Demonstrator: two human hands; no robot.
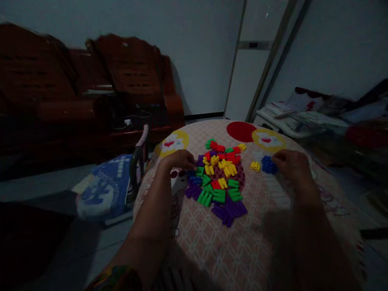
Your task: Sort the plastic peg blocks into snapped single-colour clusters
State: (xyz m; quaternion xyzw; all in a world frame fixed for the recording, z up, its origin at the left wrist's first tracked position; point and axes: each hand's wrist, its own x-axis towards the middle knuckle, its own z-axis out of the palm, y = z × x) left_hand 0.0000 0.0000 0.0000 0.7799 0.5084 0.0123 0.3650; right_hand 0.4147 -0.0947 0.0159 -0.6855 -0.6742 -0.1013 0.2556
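Plastic building blocks [228, 168] in red, yellow, green, blue and purple lie in a loose heap on a round table [206, 246]. At the heap's left edge is my left hand [181, 159], its fingers closed and pointing down beside a green block [200, 171] and some blue blocks [195, 178]. What those fingertips hold, if anything, is hidden. Apart from the heap, on the right, my right hand [291, 162] pinches the edge of a small cluster of blue blocks [269, 165]. A yellow block [255, 165] lies just left of that cluster. Purple blocks [229, 210] form the heap's near edge.
A patterned cloth with printed bears and a red circle [241, 131] covers the table. To the left stands a chair [133, 173] with a blue cushion [104, 190]. Wooden seats [130, 72] line the wall. Papers and other items [291, 117] are piled at the right.
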